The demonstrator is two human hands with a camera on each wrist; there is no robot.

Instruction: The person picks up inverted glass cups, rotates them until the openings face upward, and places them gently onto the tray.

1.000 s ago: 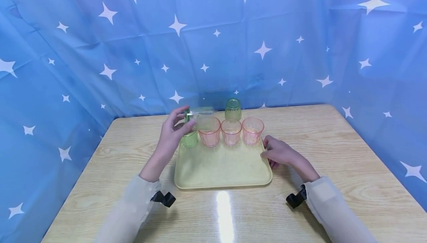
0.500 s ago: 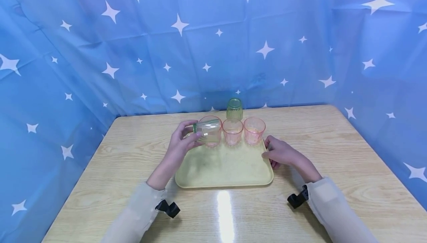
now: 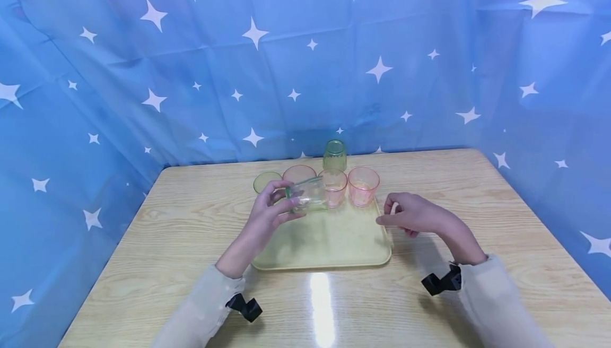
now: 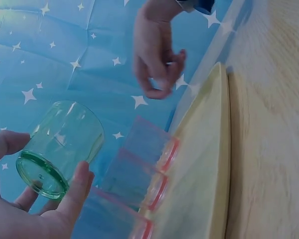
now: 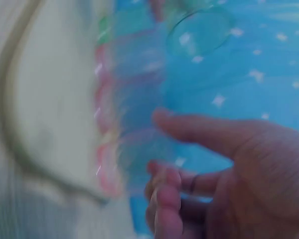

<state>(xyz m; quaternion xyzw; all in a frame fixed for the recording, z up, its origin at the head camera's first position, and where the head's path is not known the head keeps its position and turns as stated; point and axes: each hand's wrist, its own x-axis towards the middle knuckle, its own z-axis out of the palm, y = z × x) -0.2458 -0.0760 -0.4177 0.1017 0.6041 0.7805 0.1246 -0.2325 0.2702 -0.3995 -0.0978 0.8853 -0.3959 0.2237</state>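
My left hand (image 3: 269,211) grips a clear green cup (image 3: 312,195) by its base end, above the tray. The cup is tipped on its side, mouth pointing right in the head view; its thick green base (image 4: 42,174) sits between thumb and fingers in the left wrist view. Along the back of the cream tray (image 3: 324,242) stand a green cup (image 3: 265,181), partly hidden by my left hand, and three pink cups (image 3: 363,189), all mouth up. Just off the tray's right edge, my right hand (image 3: 422,215) hovers with fingers loosely bent, holding nothing.
Behind the row of pink cups stands another green cup (image 3: 335,158), narrow end up. The tray lies on a wood-grain table (image 3: 191,220). A blue curtain with white stars (image 3: 310,72) hangs along the table's back edge.
My left hand has brought the green cup down and to the right, from over the row's left end to in front of the pink cups. My right hand has let go of the tray's edge.
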